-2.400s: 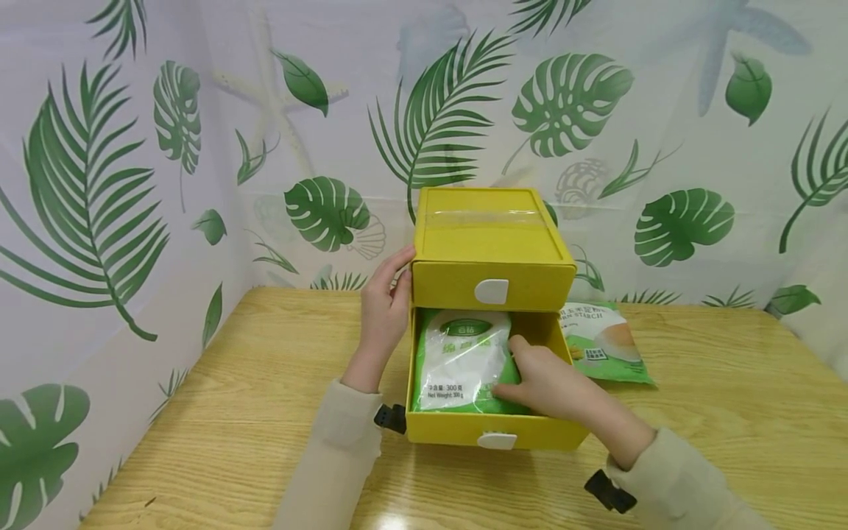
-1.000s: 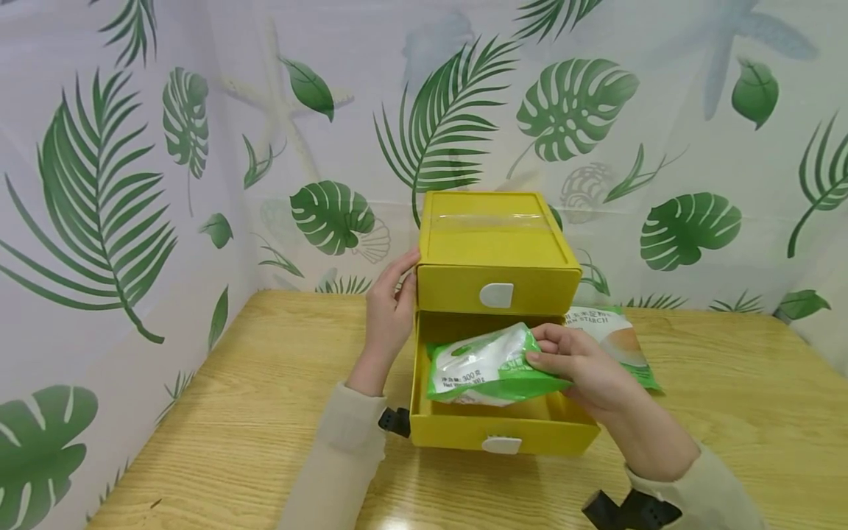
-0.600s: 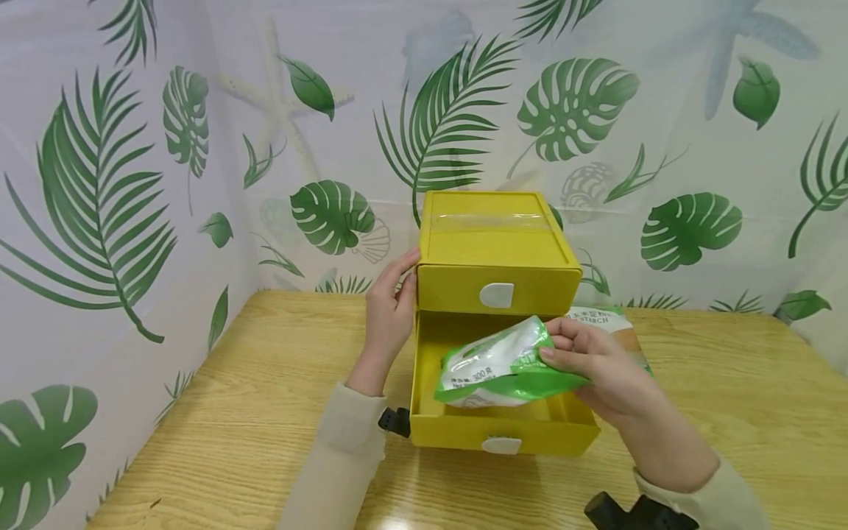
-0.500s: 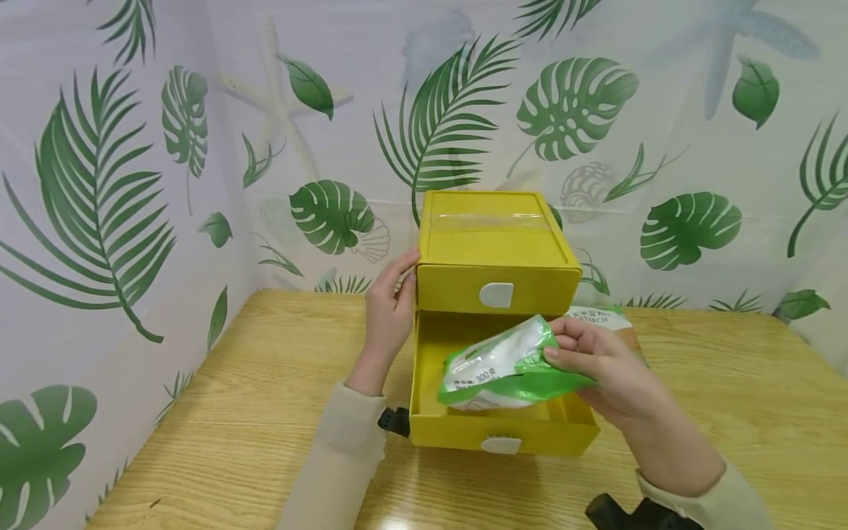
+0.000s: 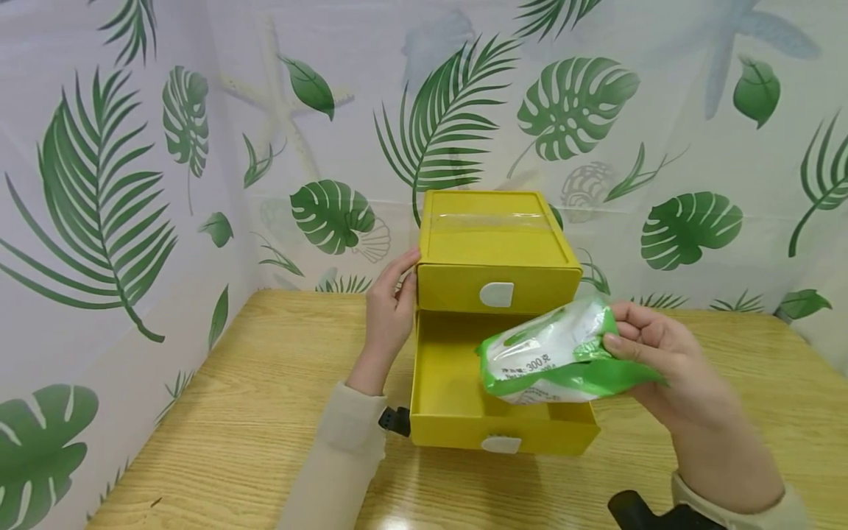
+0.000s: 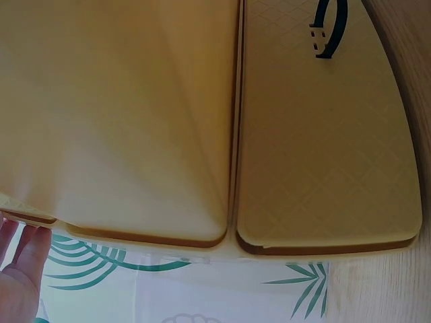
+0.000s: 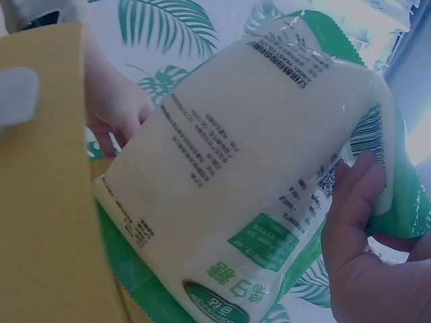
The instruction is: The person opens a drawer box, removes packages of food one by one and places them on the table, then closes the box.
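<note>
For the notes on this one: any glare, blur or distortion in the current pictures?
Head: glare streaks the clear tape atop the yellow drawer unit, with a bright spot on the table at the bottom edge; left wrist: dim, the unit's outer edge looking bowed; right wrist: bluish cast, washed-out patch at the right edge, shiny highlights on the bag.

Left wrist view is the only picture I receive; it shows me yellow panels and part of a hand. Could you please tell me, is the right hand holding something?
Observer: Yes, the right hand pinches a green-and-white bag at one end.

Operator: Thank you. Where is this bag, please?

Observer: In the head view, it overlaps the right edge of the open lower drawer.

Operator: I understand. Is there any code printed on the bag?

Observer: Yes, the right wrist view shows a barcode near the hand.
</note>
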A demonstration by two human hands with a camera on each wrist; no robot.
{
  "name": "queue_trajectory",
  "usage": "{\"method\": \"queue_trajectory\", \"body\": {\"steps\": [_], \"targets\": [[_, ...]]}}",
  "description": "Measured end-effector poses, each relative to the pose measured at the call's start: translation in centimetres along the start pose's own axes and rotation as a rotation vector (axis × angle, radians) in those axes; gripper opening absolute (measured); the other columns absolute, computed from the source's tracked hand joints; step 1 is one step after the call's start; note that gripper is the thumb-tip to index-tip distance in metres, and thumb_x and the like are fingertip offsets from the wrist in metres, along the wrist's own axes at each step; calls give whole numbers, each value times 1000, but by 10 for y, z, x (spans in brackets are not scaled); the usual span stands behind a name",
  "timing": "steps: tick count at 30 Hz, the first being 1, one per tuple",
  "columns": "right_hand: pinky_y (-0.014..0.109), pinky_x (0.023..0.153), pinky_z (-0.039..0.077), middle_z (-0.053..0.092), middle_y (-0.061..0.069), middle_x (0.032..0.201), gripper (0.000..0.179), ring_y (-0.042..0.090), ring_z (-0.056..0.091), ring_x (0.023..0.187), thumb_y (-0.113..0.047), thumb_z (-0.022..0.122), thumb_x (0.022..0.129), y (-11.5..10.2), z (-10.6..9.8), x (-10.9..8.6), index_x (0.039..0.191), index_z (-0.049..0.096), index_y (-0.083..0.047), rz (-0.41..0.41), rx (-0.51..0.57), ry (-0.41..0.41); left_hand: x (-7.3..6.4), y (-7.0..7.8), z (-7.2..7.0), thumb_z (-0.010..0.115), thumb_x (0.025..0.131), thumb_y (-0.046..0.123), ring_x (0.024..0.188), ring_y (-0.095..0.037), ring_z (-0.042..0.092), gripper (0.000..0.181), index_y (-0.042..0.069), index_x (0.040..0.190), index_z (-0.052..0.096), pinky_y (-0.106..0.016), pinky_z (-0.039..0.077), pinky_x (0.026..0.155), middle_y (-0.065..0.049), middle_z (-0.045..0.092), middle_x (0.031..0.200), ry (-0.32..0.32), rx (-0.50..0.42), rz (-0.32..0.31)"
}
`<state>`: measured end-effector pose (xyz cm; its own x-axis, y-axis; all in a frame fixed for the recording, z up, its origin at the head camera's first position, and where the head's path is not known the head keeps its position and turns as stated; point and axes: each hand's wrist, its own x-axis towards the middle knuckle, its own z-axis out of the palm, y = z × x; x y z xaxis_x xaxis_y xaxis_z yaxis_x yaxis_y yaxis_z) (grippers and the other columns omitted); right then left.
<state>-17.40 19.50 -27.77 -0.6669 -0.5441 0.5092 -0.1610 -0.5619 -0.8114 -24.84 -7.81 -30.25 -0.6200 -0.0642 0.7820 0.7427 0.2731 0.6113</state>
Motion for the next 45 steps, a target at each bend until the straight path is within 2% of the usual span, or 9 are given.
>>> {"method": "queue_trajectory", "body": {"steps": [8,16,20,27,30,34,38,41,45], "targets": [[32,75,50,57,23,103,36,27,59,91,17,13,89,-24,-7,-18,109,43,14,-90,43,14,0,-1,0,45,86,-11,103,-29,53,25,-12,110,55,-30,51,60,-22,54,114,4,7,0],[33,75,50,56,25,105,43,28,59,92,17,7,88,-37,-17,-38,112,42,15,-130,75,49,-1,-2,-1,45,87,-11,105,-29,51,26,-12,110,55,-39,52,63,-22,54,115,1,1,-7],[33,75,50,57,26,103,43,29,59,91,16,6,88,-38,-22,-47,111,43,15,-172,87,91,-1,-3,-1,45,87,-11,106,-29,51,26,-12,111,55,-39,52,65,-22,53,115,-2,-4,-12],[32,69,52,57,27,96,37,29,61,84,16,11,89,-39,-31,-61,109,43,18,-278,57,251,-2,-4,-2,45,87,-10,106,-28,51,25,-11,110,55,-39,52,65,-22,54,115,-2,9,-15],[32,70,52,58,28,96,39,30,61,84,17,11,89,-42,-34,-65,109,44,19,-305,58,255,-2,-3,-2,45,87,-10,106,-28,51,25,-11,110,55,-39,52,66,-22,54,115,-1,3,-17],[31,68,52,60,27,94,40,28,62,81,16,11,89,-47,-39,-71,108,46,17,-313,44,242,-2,-4,-2,45,87,-11,105,-28,52,25,-11,110,55,-38,52,66,-21,54,115,-1,7,-22],[26,62,52,62,20,79,42,21,61,68,14,10,90,-52,-49,-79,107,48,17,-301,48,259,-2,-4,-2,45,87,-11,104,-28,52,25,-11,110,55,-38,52,64,-21,54,115,0,12,-18],[25,57,52,62,17,75,41,18,60,61,14,11,89,-57,-57,-88,105,49,15,-285,44,341,-2,-3,-3,45,87,-11,105,-28,52,25,-11,110,55,-38,52,65,-21,54,115,0,8,-16],[28,61,53,62,22,89,38,22,63,74,16,15,89,-60,-69,-99,105,49,13,-258,57,437,-3,-3,-3,44,87,-12,106,-29,51,26,-11,110,55,-37,52,67,-21,54,115,2,5,-26]]}}
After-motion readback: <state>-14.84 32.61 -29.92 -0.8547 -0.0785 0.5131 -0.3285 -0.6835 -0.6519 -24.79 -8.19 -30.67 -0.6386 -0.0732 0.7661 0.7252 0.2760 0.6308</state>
